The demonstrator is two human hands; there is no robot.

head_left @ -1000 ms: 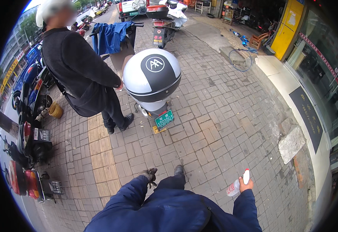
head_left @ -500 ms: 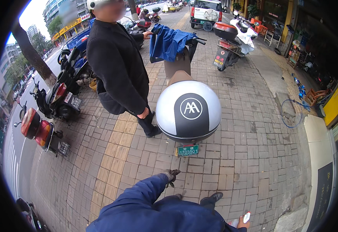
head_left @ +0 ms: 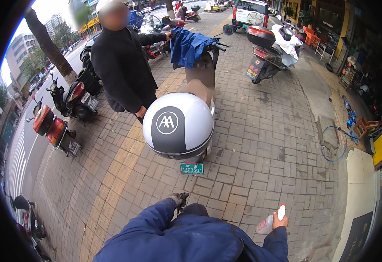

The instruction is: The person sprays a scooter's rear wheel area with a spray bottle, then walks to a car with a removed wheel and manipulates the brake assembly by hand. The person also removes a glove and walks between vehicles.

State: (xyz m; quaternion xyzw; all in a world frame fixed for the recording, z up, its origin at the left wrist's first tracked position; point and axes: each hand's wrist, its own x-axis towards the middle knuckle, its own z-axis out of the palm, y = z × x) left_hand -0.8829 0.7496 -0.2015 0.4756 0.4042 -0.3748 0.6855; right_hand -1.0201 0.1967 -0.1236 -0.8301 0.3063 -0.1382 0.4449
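- On the spray bottle [head_left: 264,224], reddish print marks the clear body, just left of the fingers of the right hand [head_left: 280,221]; it is too small to read
- On the white-and-black top box [head_left: 178,126] of the near scooter [head_left: 197,89], ahead and to the left of those fingers, there is a white emblem inside a ring
- Below the top box, a little ahead of the fingers of the left hand [head_left: 180,200], a green number plate [head_left: 191,168] carries two rows of white characters
- Far ahead of the right fingers, a second scooter [head_left: 265,59] has a dark plate with coloured characters; off to their right, a dark mat [head_left: 357,236] bears paler lettering, partly cut off by the rim of the view
- The right fingers wrap around the bottle's neck, below the white trigger head [head_left: 281,212]; whether one of them presses the trigger, I cannot tell
- The bottle is held over the paving [head_left: 243,174], its body jutting out to the left of those fingers
- Its long axis is tilted, from the base at the lower left of the fingers to the head at their upper right; the red nozzle tip [head_left: 282,205] points ahead, away from the wearer
- The left hand, dark-gloved, is well to the left of the bottle; its fingers look partly bent, and I cannot tell whether they pinch anything
- Far ahead of the left fingers, a blue cloth [head_left: 193,49] drapes over the near scooter's front, with a person [head_left: 123,70] in a dark coat beside it, one hand at the cloth
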